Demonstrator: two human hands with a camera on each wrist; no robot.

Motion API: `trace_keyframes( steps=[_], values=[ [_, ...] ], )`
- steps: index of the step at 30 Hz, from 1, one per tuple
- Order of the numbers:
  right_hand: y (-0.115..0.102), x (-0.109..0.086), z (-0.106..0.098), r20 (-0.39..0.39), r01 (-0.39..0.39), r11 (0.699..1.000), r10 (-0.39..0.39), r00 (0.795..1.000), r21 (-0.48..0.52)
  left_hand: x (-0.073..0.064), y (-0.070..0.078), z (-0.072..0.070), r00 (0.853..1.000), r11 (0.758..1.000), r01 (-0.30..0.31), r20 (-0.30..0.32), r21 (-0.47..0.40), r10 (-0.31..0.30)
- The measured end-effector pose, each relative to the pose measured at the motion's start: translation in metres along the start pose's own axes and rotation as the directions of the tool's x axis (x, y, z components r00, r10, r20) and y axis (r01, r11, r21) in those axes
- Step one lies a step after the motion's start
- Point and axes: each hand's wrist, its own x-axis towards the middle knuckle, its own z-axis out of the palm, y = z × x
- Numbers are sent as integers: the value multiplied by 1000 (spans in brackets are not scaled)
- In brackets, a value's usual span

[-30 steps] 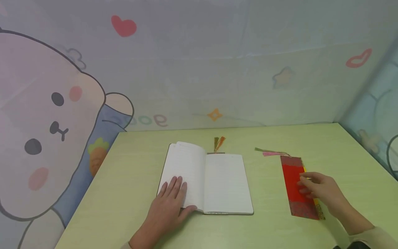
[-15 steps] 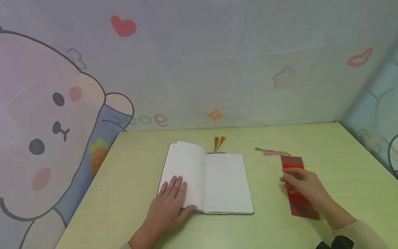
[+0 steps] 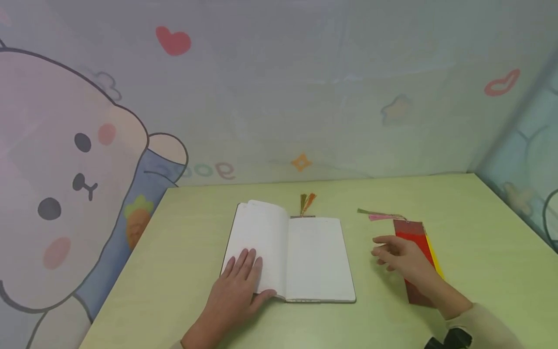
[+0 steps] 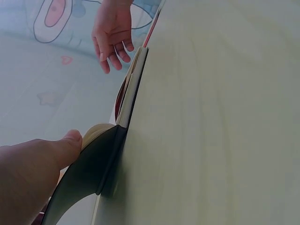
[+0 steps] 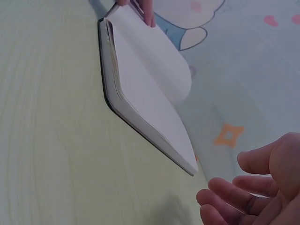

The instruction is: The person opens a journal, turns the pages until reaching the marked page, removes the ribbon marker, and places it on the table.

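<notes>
An open notebook [image 3: 320,261] with blank lined pages lies on the table. My left hand [image 3: 237,286] rests with straight fingers on its left page; in the left wrist view, the thumb [image 4: 70,145] lies along the edge of the raised dark cover [image 4: 89,159]. My right hand [image 3: 403,259] hovers with loosely bent fingers between the notebook and a red bookmark [image 3: 416,245], partly covering the bookmark in the head view. Nothing is between its fingers in the right wrist view. Green and pink tassels [image 3: 380,214] trail from the bookmark's top.
A yellow strip [image 3: 435,254] shows along the red bookmark's right side. Olive and orange tassels [image 3: 307,203] stick out past the notebook's top edge, beside a thin dark strip. A cartoon-printed cloth [image 3: 261,97] hangs behind the pale green table [image 3: 152,300].
My right hand has moved left, from the bookmark's right side across it towards the notebook. The bookmark has stayed in place, and my left hand has not visibly moved.
</notes>
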Motion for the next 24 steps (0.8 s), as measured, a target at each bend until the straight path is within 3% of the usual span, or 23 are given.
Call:
trace_keyframes(
  steps=[7, 11, 18, 24],
  values=[
    [-3, 3, 14, 22, 150, 972, -148, 989, -182, -1, 0, 0, 1000, 1000, -9, -18, -3, 9],
    [-6, 5, 23, 76, 191, 953, -178, 981, -235, -1, 0, 1, 1000, 1000, -8, -15, 1, 8],
    [-12, 4, 37, 186, 303, 885, -251, 950, -354, -1, 0, 1, 1000, 1000, -9, -25, 5, 9],
    [-12, 5, 45, 317, 371, 833, -251, 914, -411, -1, 0, 2, 999, 1000, -13, -35, 8, 13]
  ],
)
